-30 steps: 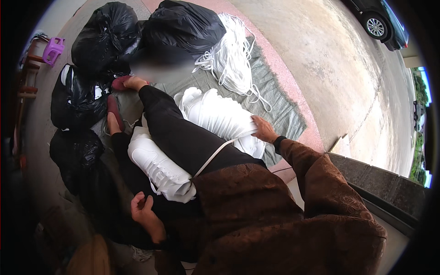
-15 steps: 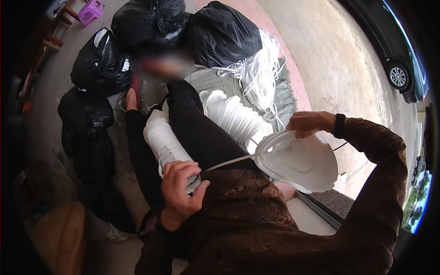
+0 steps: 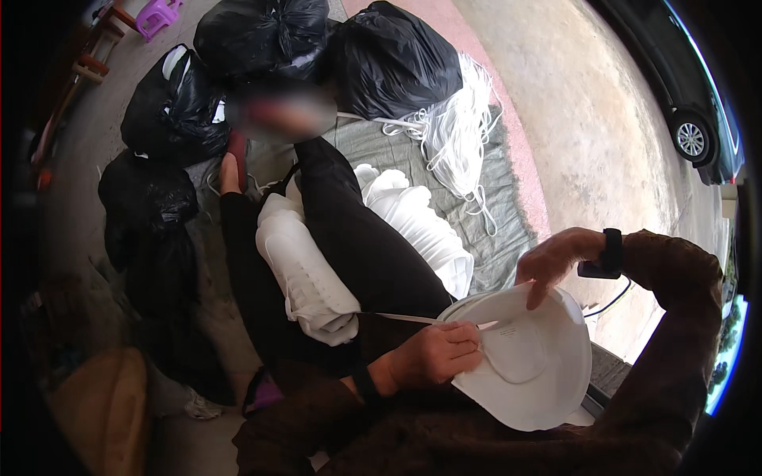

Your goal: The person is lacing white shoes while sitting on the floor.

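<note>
My right hand (image 3: 559, 260) is closed on the rim of a nested stack of white moulded cups (image 3: 548, 381), which look like face mask shells. Its thumb or finger presses inside the top cup, whose hollow faces me. My left hand (image 3: 436, 355) is pinched at that cup's left edge, on a thin white strap (image 3: 405, 318). The strap runs left toward another stack of white cups (image 3: 305, 274) lying between my legs; the fingers hide its near end. Beyond my right thigh lies a further row of nested white cups (image 3: 421, 226).
A bundle of white cord (image 3: 464, 131) lies on a grey-green cloth (image 3: 508, 206). Black plastic bags (image 3: 397, 59) stand around my feet, with another dark bag (image 3: 151, 206) at the left. A purple stool (image 3: 157, 17) and a parked car (image 3: 698, 119) are farther off.
My left hand has moved right from the stack between my legs to the held cup's edge. My right hand and its cups have shifted slightly right and nearer, with the hollow turned more toward me.
</note>
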A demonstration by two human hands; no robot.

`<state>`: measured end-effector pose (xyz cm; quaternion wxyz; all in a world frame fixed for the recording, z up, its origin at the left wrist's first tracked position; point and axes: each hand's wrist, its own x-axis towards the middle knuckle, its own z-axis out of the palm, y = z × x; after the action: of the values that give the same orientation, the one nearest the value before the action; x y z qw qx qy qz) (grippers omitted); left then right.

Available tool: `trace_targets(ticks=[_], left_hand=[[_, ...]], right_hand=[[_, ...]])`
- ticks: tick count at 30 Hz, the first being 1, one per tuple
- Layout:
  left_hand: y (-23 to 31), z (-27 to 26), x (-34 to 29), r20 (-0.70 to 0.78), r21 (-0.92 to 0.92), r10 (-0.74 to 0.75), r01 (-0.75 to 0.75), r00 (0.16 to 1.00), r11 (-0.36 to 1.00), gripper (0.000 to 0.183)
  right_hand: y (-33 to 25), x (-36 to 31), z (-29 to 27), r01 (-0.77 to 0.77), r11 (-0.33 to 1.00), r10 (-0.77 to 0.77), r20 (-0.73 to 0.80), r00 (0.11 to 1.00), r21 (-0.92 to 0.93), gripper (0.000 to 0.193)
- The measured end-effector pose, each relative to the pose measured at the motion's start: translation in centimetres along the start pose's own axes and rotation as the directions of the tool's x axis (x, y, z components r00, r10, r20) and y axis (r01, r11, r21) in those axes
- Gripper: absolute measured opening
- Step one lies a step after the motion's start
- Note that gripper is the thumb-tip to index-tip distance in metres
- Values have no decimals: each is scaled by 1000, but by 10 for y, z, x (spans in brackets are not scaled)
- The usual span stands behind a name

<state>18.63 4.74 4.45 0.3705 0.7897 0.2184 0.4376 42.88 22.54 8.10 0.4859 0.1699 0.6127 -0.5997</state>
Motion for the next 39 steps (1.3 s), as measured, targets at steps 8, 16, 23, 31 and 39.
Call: trace_targets(ticks=[8, 16, 23, 31, 39], left_hand=[[33, -79, 10, -577, -703, -801, 400, 161, 587, 22], [58, -57, -34, -659, -560, -726, 516, 198, 649, 41], [32, -76, -63, -642, -763, -767, 105, -2, 638, 49], [57, -71, -109, -655, -708, -731, 182, 191, 682, 54], [30, -82, -143, -373, -911, -924, -224, 88, 347, 55]], right_hand=[[7, 16, -29, 681, 486, -239, -667, 706, 548, 65], [-160, 99, 98, 908, 53, -312, -857, 411, 416, 67], [-139, 118, 83, 428, 887, -142, -984, -104, -173, 72], [-136, 125, 93, 917, 312, 118, -968, 220, 247, 56], [60, 94, 102, 874, 416, 644, -759, -89, 250, 20]])
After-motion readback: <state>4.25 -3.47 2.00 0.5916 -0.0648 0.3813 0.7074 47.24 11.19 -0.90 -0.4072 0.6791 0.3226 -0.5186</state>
